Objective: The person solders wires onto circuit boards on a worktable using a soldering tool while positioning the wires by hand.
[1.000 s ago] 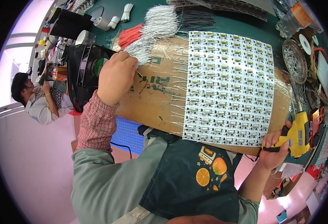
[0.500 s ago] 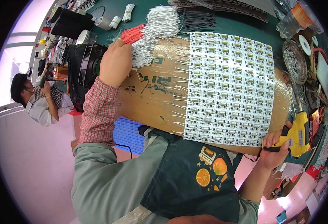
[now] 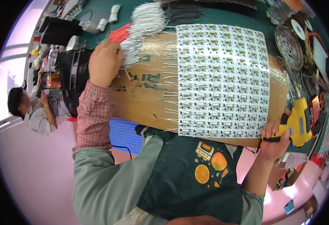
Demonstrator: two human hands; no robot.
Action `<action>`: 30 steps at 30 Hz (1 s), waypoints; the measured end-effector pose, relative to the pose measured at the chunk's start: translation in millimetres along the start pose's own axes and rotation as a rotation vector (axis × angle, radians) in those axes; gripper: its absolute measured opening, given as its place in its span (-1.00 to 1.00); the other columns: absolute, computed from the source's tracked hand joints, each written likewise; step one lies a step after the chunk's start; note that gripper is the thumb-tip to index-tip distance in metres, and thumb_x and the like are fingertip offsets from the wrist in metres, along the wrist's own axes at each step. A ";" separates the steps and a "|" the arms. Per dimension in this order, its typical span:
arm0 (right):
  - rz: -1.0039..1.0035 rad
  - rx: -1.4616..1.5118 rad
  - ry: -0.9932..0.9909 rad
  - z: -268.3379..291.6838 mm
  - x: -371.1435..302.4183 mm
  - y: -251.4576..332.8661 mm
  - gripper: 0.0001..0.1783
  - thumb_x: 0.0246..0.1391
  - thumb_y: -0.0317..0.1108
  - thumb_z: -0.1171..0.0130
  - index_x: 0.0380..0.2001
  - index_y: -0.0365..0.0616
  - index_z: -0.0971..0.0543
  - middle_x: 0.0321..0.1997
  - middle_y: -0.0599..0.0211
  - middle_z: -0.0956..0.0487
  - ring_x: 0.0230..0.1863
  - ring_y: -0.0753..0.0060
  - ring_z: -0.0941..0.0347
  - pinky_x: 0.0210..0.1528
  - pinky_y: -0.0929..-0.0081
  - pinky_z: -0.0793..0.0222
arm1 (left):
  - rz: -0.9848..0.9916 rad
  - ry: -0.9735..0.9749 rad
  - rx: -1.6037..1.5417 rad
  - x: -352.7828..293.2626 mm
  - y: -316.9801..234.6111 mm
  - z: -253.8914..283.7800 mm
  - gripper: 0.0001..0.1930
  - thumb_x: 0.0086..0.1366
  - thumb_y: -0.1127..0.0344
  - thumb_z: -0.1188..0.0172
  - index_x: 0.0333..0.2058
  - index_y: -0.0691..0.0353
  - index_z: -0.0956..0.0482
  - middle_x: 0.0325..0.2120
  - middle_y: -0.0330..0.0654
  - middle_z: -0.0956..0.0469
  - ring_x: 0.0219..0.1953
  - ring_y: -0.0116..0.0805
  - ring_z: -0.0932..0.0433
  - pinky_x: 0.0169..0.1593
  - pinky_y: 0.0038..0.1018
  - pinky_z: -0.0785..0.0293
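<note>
My left hand [image 3: 104, 64] is closed beside the heap of short white wires [image 3: 131, 52] and the small bundle of red wires [image 3: 120, 34]. Its fingertips are curled out of sight, so I cannot make out what is between them. My right hand [image 3: 274, 139] is wrapped round the black grip of a yellow soldering gun [image 3: 301, 122] at the right. To the left of that gun lies a large white panel of small circuit boards [image 3: 223, 84], rows of yellow and dark parts on it. Thin white wires stick out along its left edge. A brown cardboard sheet [image 3: 145, 105] lies under the panel.
Black wires [image 3: 185, 14] lie at the back. A round metal dish [image 3: 289, 47] with small bits and a white spool [image 3: 298, 29] stand at the far right. A black fan-like device [image 3: 74, 75] is left of my hand. A co-worker [image 3: 37, 108] sits further left.
The view has shifted, so the panel and wires appear further left and higher. My left hand stays by the red and white wires; my right hand keeps its hold on the soldering gun.
</note>
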State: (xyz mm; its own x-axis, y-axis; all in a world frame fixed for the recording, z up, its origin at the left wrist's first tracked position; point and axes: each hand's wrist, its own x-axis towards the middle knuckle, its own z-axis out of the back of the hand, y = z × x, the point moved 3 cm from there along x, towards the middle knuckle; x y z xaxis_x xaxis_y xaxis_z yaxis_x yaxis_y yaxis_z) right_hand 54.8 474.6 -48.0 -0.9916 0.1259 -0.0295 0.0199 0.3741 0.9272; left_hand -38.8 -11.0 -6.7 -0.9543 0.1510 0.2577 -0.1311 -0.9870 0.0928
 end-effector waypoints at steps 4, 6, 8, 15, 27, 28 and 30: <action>-0.029 0.003 0.014 -4.7 2.7 -1.3 -0.17 0.21 0.09 -0.15 0.30 -0.29 -0.16 -0.48 0.46 -0.31 -0.57 0.59 -0.26 -0.47 0.56 -0.28 | 0.209 0.010 -0.064 0.1 -5.1 13.1 -0.89 0.23 0.34 -0.17 -0.31 0.23 -0.57 -0.40 0.02 -0.61 -0.32 0.06 -0.60 -0.24 -0.15 -0.49; -0.023 -0.012 0.017 -6.4 2.7 -0.2 -0.16 0.21 0.10 -0.14 0.30 -0.32 -0.16 -0.48 0.46 -0.31 -0.57 0.59 -0.25 -0.46 0.56 -0.28 | 0.150 -0.007 -0.140 0.7 -5.5 14.7 -0.88 0.27 0.34 -0.16 -0.27 0.24 -0.57 -0.37 0.04 -0.61 -0.31 0.06 -0.60 -0.25 -0.19 -0.50; -0.024 -0.019 0.014 -6.6 2.8 1.0 -0.16 0.22 0.10 -0.13 0.30 -0.33 -0.15 -0.48 0.46 -0.31 -0.56 0.60 -0.25 -0.45 0.56 -0.28 | 0.125 -0.013 -0.195 2.2 -8.0 13.9 -0.87 0.29 0.35 -0.15 -0.25 0.25 -0.58 -0.36 0.04 -0.60 -0.31 0.05 -0.59 -0.25 -0.20 -0.49; -0.011 -0.020 0.034 -9.5 4.1 1.5 -0.16 0.24 0.08 -0.11 0.31 -0.33 -0.14 -0.47 0.45 -0.32 -0.55 0.59 -0.25 -0.43 0.54 -0.29 | 0.037 0.155 -0.320 3.3 -36.5 27.8 -0.86 0.33 0.37 -0.16 -0.21 0.28 -0.62 -0.35 0.00 -0.59 -0.30 0.02 -0.57 -0.22 -0.27 -0.47; -0.026 -0.002 0.026 -6.3 3.0 1.5 -0.13 0.18 0.12 -0.17 0.29 -0.33 -0.17 -0.49 0.46 -0.32 -0.56 0.60 -0.26 -0.47 0.56 -0.27 | -0.253 0.405 -0.048 8.7 -55.4 31.1 -0.86 0.27 0.38 -0.16 -0.25 0.25 -0.64 -0.35 -0.05 -0.59 -0.24 -0.02 -0.58 -0.15 -0.23 -0.50; -0.028 -0.002 0.020 -4.6 3.1 1.2 -0.14 0.18 0.11 -0.16 0.29 -0.33 -0.17 -0.49 0.46 -0.32 -0.56 0.60 -0.26 -0.48 0.56 -0.27 | -0.248 0.406 -0.038 9.5 -56.3 32.2 -0.86 0.27 0.38 -0.16 -0.25 0.25 -0.64 -0.35 -0.05 -0.59 -0.24 -0.02 -0.58 -0.15 -0.23 -0.50; -0.027 0.011 0.036 -1.8 4.2 -0.6 -0.15 0.19 0.11 -0.15 0.29 -0.32 -0.17 -0.49 0.46 -0.32 -0.57 0.61 -0.25 -0.49 0.57 -0.26 | -0.323 0.401 -0.001 10.3 -60.3 33.5 -0.88 0.17 0.48 -0.13 -0.30 0.28 -0.60 -0.37 -0.04 -0.56 -0.31 0.02 -0.59 -0.24 -0.16 -0.52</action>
State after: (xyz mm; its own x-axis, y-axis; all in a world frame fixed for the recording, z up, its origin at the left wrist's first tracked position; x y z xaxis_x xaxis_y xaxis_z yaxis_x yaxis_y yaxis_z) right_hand 50.4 473.2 -47.9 -0.9957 0.0824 -0.0412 -0.0061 0.3872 0.9220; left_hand -31.7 52.0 22.5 -0.8930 0.4156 -0.1727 -0.4363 -0.8936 0.1056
